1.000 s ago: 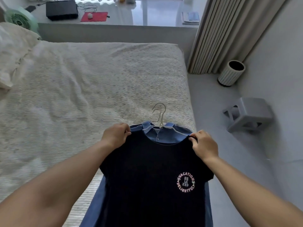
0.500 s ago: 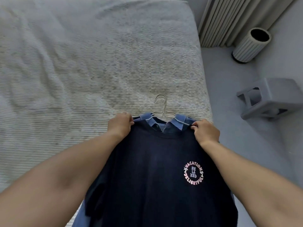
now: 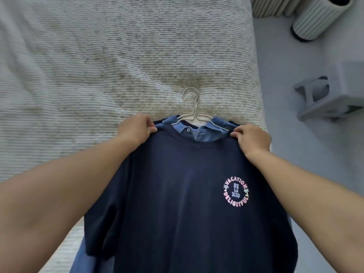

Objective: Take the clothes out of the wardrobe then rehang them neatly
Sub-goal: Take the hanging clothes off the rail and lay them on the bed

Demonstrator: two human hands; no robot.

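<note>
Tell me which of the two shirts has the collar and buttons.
The lighter blue shirt underneath: its collar and button show at the neckline. The navy T-shirt on top has a plain round neck and a circular print.

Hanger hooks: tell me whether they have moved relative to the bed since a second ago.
Cannot tell. The hanger hooks lie over the bed near its right edge as before; the camera tilted down, so any true shift is unclear.

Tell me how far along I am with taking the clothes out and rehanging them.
Done: two tops are out of the wardrobe, a navy T-shirt over a blue collared shirt, on hangers above the bed. In hand: the left hand and right hand pinch the T-shirt's shoulders. Left: everything still has to be rehung; the wardrobe is out of view.
</note>
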